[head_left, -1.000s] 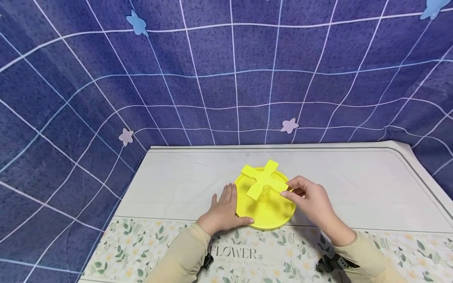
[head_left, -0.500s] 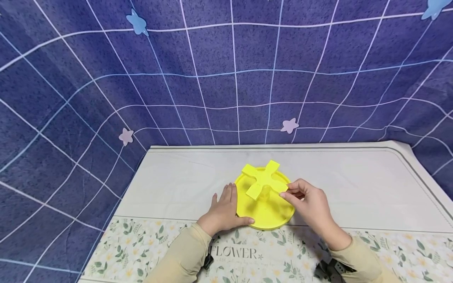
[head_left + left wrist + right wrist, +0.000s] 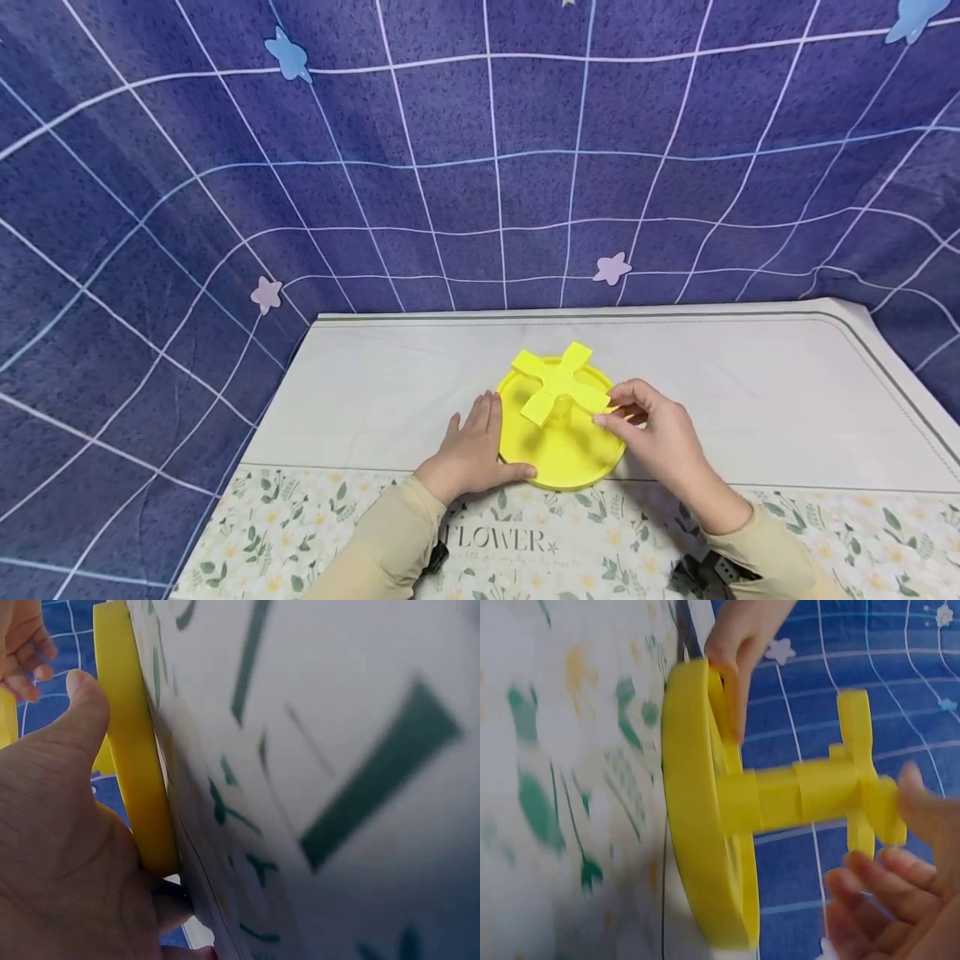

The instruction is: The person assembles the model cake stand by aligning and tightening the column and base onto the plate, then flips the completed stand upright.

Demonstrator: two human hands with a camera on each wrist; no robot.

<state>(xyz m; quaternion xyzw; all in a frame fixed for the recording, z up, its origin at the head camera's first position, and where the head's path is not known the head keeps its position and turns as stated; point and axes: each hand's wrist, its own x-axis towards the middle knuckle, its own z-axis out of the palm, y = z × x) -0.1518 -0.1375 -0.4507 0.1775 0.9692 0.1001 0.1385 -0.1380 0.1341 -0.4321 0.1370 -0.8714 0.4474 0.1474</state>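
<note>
A round yellow tray (image 3: pixel 566 467) with a raised rim lies on the table. From its middle rises a stepped yellow post (image 3: pixel 784 799), topped by a yellow four-armed cross (image 3: pixel 558 383). My left hand (image 3: pixel 468 454) rests against the tray's left side, fingers straight along the edge and thumb (image 3: pixel 86 712) over the near rim. On the other side, my right hand (image 3: pixel 663 433) pinches the end of the cross's right arm between thumb and fingers. The right wrist view shows the thumb (image 3: pixel 915 795) at that arm's tip, with the other fingers curled below it.
A white cloth (image 3: pixel 757 400) covers the table, with a floral band (image 3: pixel 277 533) and printed lettering along the near part. A blue curtain (image 3: pixel 450 200) with grid lines and stars hangs behind and at the left. Black wrist gear (image 3: pixel 705 575) sits at my right sleeve.
My right hand and forearm have shifted slightly left, still pinching the cross's arm. The head view has tilted a little. My left hand and the tray stay in place.
</note>
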